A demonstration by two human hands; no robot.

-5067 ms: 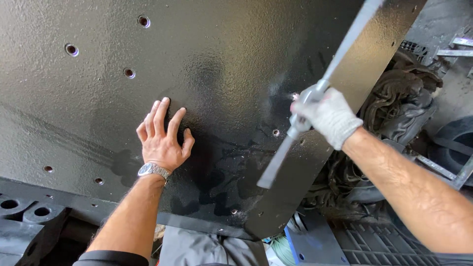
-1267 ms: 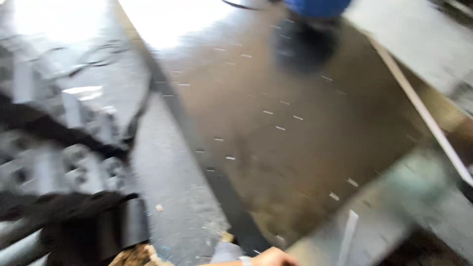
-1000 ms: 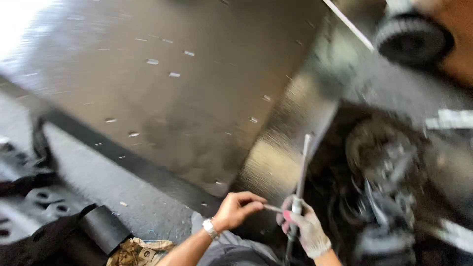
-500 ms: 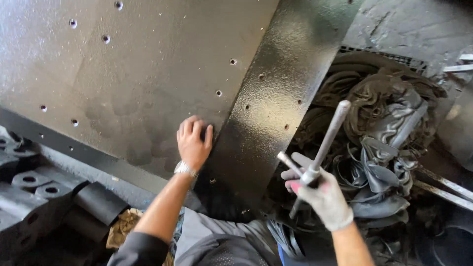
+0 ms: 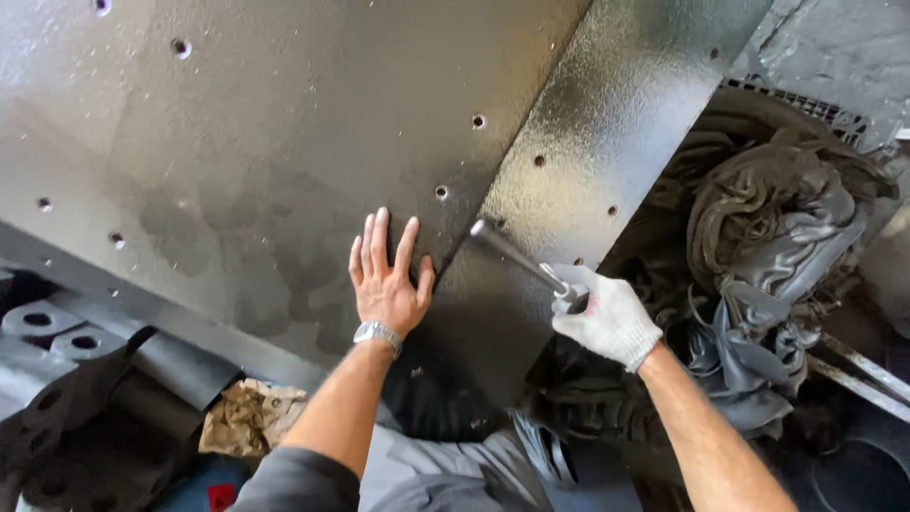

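Note:
A large black metal plate [image 5: 246, 142] with several small holes fills the upper left. A glossier, narrower black plate [image 5: 588, 142] overlaps its right edge. My left hand [image 5: 386, 280], bare with a wristwatch, lies flat with spread fingers on the large plate, close to the seam. My right hand [image 5: 607, 313], in a white work glove, grips a long metal wrench [image 5: 517, 256] whose far end touches the narrow plate near the seam, just right of my left fingers.
A heap of dark crumpled straps and cloth [image 5: 768, 256] lies to the right. Black metal brackets with round holes [image 5: 57, 332] sit at lower left, beside a crumpled brown rag [image 5: 242, 417]. Metal bars [image 5: 863, 374] cross the lower right.
The view swung away and came back to the plates. My left hand went from the narrow plate's edge to flat on the large plate. The wrench swung from pointing up-right to pointing up-left onto the narrow plate.

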